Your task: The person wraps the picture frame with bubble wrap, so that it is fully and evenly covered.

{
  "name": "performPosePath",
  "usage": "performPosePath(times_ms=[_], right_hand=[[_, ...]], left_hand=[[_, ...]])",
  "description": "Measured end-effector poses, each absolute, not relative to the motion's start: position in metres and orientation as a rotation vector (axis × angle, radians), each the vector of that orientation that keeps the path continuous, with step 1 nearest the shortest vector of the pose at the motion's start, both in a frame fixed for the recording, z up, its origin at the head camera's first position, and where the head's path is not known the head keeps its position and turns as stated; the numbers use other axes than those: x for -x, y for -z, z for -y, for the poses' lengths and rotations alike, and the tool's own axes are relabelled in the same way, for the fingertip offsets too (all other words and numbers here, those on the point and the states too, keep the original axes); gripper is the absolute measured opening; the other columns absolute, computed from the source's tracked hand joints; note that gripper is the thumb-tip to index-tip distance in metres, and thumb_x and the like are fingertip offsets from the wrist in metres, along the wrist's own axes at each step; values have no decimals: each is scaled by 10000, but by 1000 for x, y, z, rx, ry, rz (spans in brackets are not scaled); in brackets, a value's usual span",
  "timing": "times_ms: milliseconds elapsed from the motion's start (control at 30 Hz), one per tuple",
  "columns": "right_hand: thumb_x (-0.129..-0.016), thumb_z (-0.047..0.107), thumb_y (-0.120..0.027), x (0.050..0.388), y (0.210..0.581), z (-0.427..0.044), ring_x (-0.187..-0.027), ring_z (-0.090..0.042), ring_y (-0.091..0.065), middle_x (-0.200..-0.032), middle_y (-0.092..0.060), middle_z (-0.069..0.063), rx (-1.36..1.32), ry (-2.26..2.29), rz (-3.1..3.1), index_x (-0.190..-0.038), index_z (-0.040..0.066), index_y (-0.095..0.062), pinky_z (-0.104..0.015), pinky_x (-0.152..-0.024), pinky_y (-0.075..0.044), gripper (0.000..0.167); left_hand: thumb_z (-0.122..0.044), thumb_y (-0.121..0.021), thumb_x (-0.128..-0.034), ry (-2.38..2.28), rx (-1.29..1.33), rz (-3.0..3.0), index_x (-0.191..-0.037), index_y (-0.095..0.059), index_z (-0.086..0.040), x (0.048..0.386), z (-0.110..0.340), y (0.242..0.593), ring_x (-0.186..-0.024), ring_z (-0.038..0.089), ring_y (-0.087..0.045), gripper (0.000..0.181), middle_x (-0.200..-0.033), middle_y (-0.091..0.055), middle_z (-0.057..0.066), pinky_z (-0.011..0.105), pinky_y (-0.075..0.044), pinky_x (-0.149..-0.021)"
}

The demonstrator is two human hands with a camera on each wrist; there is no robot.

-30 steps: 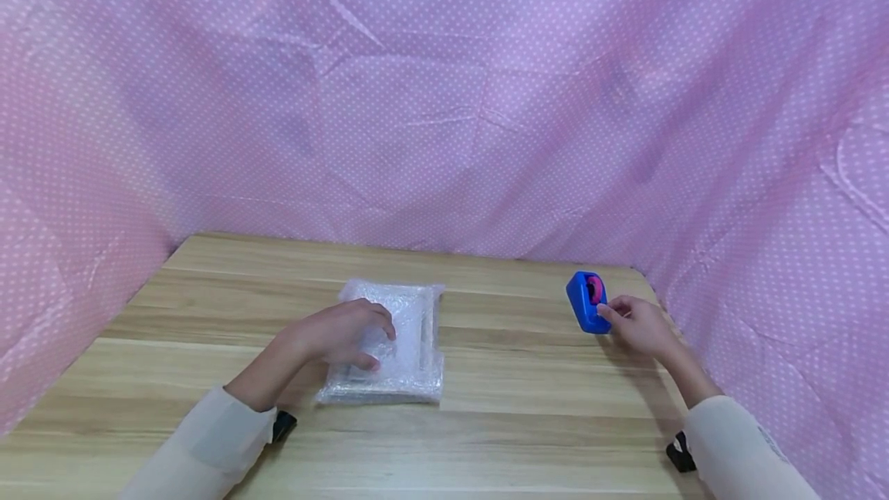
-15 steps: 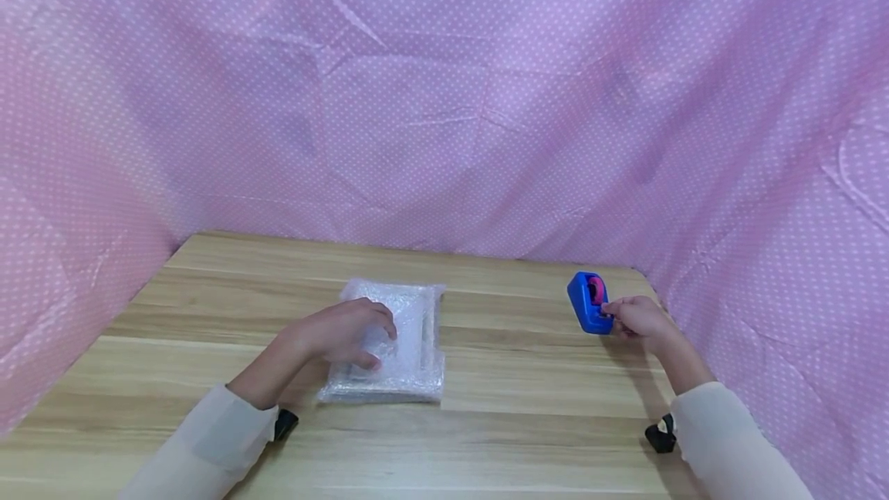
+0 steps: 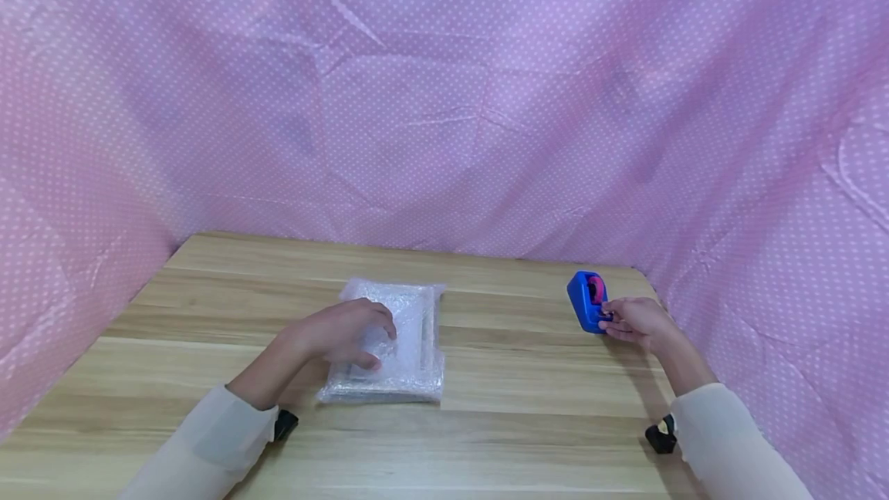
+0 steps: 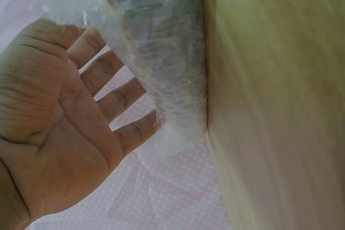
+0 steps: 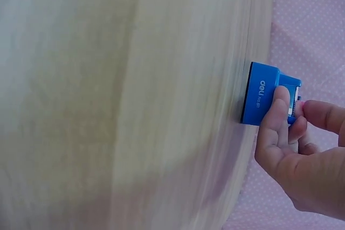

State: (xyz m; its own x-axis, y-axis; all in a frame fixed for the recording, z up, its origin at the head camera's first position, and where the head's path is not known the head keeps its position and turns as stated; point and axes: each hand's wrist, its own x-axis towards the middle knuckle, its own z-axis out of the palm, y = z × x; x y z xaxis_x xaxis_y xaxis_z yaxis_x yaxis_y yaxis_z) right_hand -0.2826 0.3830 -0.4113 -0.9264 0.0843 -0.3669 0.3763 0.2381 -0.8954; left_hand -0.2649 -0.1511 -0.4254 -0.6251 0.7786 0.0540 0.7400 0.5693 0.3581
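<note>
A flat rectangular package (image 3: pixel 410 346) in clear bubble wrap lies on the wooden table; a pale frame-like outline shows through. Over its left part rests my left hand (image 3: pixel 350 332), fingers spread and slightly bent. In the left wrist view, the fingers of the left hand (image 4: pixel 64 117) reach onto the wrapped package (image 4: pixel 167 52). At the far right stands a blue tape dispenser (image 3: pixel 583 303) with a pink core. My right hand (image 3: pixel 639 321) holds its front end. In the right wrist view, thumb and forefinger pinch at the cutter of the dispenser (image 5: pixel 261 92); any tape between them is too small to make out.
The wooden table (image 3: pixel 500 438) extends in front of the package and between it and the dispenser. A pink dotted cloth (image 3: pixel 444 137) hangs close behind the table and along both sides. Each sleeve has a black device (image 3: pixel 662 435) at the wrist.
My right wrist has shifted slightly left and the thumb and forefinger have closed together at the dispenser's front; its other fingers now spread against it. The left hand and the package have not moved.
</note>
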Motion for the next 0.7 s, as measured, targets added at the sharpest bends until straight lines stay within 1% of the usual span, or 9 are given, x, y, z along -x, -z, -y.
performPosePath(times_ms=[167, 333, 433, 633, 700], right_hand=[[-1031, 57, -522, 279, 413, -381, -732, -123, -715, -782, -562, -27, -434, 1804, -2263, -1165, -94, -517, -283, -753, -614, 202], [-1052, 93, -511, 277, 414, -381, -765, -135, -726, -905, -568, -56, -439, 1871, -2241, -1267, -120, -469, -289, -761, -615, 305], [-1066, 106, -490, 276, 415, -382, -787, -142, -731, -936, -544, -76, -418, 1893, -2235, -1297, -138, -440, -296, -774, -615, 340], [-1064, 66, -464, 275, 419, -380, -776, -125, -727, -847, -545, -53, -410, 1916, -2229, -1192, -125, -485, -280, -781, -611, 231], [-1066, 58, -449, 274, 419, -379, -776, -119, -724, -839, -546, -53, -406, 1924, -2230, -1184, -134, -484, -269, -776, -609, 228]], left_hand=[[-250, -867, -794, -543, -1292, -2680, -1134, -740, -167, 264, 151, 425, -1244, 283, -586, 373, -1301, -660, 27, 483, -462, -1067], [-249, -865, -798, -545, -1298, -2675, -1137, -738, -162, 264, 151, 425, -1243, 279, -587, 372, -1297, -660, 26, 476, -463, -1068], [-253, -863, -801, -543, -1299, -2676, -1141, -736, -159, 264, 151, 425, -1244, 283, -584, 375, -1295, -660, 27, 480, -460, -1070], [-260, -860, -805, -541, -1288, -2673, -1149, -731, -165, 265, 152, 426, -1252, 283, -578, 379, -1307, -654, 25, 484, -455, -1075], [-257, -861, -805, -545, -1291, -2673, -1148, -731, -166, 265, 152, 426, -1250, 281, -580, 378, -1305, -655, 24, 484, -457, -1073]])
